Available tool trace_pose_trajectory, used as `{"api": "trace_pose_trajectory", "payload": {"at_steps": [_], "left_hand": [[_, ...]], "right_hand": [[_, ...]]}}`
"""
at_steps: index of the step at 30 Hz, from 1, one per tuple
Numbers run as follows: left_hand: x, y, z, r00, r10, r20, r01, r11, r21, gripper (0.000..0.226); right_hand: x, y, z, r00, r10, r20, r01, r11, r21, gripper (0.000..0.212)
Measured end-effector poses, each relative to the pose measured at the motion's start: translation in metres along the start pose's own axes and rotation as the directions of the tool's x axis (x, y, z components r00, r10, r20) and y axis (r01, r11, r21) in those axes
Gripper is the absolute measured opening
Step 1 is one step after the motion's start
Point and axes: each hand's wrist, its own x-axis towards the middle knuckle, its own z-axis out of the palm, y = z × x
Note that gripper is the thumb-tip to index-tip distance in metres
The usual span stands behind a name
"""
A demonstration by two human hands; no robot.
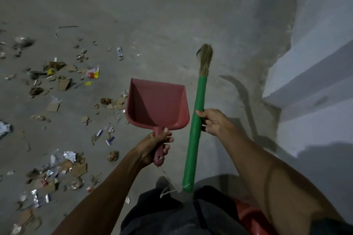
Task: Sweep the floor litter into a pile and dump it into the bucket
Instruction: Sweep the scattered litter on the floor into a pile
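Head view shows the left hand (156, 146) wrapped round the dustpan (157, 104) handle and the right hand (212, 122) gripping the broom (196, 120), both up and ready, since litter (57, 82) lies scattered on the floor (172, 15) at the left.

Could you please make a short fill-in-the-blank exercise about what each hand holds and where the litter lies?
1. The left hand grips the handle of the red ____.
2. The right hand holds the broom by its ____ handle.
3. The litter lies scattered on the ____.
4. The inside of the dustpan is ____.

Missing words: dustpan; green; floor; empty
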Motion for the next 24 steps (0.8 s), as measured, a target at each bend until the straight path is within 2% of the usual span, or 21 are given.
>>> {"api": "trace_pose_trajectory", "payload": {"at_steps": [8, 13, 16, 20, 24], "left_hand": [[0.004, 0.027, -0.047, 0.982, -0.001, -0.187, -0.028, 0.988, -0.152, 0.02], [0.009, 0.042, -0.053, 0.917, -0.046, -0.396, -0.029, 0.983, -0.181, 0.019], [0.009, 0.047, -0.046, 0.862, -0.095, -0.499, -0.012, 0.978, -0.207, 0.028], [0.016, 0.05, -0.031, 0.78, -0.094, -0.618, -0.115, 0.95, -0.289, 0.03], [0.025, 0.051, -0.024, 0.761, -0.076, -0.644, -0.203, 0.916, -0.348, 0.036]], "right_hand": [[0.061, -0.07, 0.042, 0.998, -0.048, 0.031, 0.051, 0.991, -0.121, 0.011], [0.1, -0.122, 0.068, 0.991, -0.031, 0.13, 0.054, 0.983, -0.175, 0.011], [0.12, -0.15, 0.077, 0.982, 0.007, 0.19, 0.039, 0.97, -0.242, 0.011], [0.137, -0.16, 0.088, 0.962, 0.088, 0.258, 0.009, 0.936, -0.353, 0.007], [0.139, -0.144, 0.093, 0.905, 0.223, 0.362, -0.036, 0.889, -0.457, 0.005]]}}
